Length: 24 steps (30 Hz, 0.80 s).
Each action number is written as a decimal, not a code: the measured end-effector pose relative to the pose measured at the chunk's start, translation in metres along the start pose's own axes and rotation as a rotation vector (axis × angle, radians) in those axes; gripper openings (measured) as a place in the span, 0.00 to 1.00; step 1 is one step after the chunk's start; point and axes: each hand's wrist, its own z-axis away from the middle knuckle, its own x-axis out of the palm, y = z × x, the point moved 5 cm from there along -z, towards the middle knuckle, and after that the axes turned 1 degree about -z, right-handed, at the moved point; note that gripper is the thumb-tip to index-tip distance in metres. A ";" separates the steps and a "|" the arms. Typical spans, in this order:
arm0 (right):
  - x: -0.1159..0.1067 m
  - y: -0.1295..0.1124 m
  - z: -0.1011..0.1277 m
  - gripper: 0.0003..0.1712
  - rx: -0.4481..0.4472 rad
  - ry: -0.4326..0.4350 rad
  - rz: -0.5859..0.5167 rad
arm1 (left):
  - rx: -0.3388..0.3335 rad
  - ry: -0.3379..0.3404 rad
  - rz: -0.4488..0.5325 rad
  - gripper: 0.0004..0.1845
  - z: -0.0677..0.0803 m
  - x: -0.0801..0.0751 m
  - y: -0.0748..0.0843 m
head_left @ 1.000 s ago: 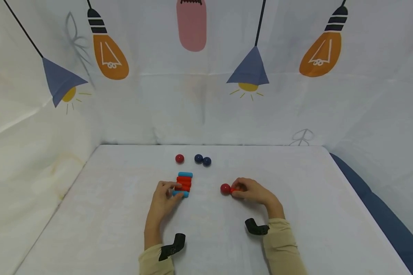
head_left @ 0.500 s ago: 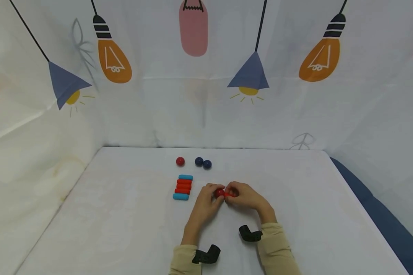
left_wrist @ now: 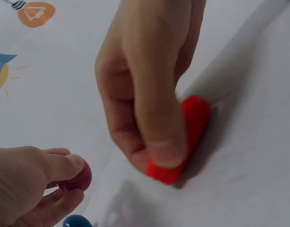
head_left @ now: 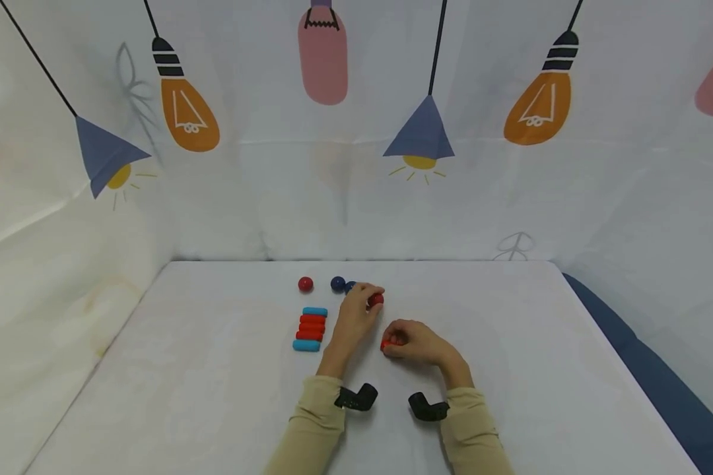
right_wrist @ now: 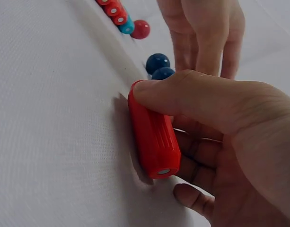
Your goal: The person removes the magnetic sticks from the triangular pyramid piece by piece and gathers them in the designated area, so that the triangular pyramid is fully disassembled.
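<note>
My left hand [head_left: 352, 318] pinches a dark red ball [left_wrist: 83, 178] between thumb and fingers, close by two dark blue balls [head_left: 337, 284] near the table's far side. One of the blue balls is partly covered by that hand in the head view. To the right and nearer to me, my right hand [head_left: 420, 343] grips a red magnetic rod [right_wrist: 153, 137]. The rod has ridges and a round metallic spot at its visible end. In the right wrist view, the thumb presses on its far end, low over the white surface.
Left of the hands lies a row of several rods [head_left: 311, 328], red ones between two light blue ones. Another red ball [head_left: 305, 284] sits beyond the row. A white curtain printed with lamps [head_left: 422, 132] stands behind the white table [head_left: 214, 369].
My left hand left the rod row, took the red ball from the red rod's end, and carried it away toward the blue balls. My right hand still holds the rod, shifted slightly left.
</note>
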 end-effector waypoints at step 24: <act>-0.007 0.011 0.003 0.09 -0.009 0.097 -0.119 | 0.057 0.045 -0.211 0.12 -0.027 -0.011 -0.018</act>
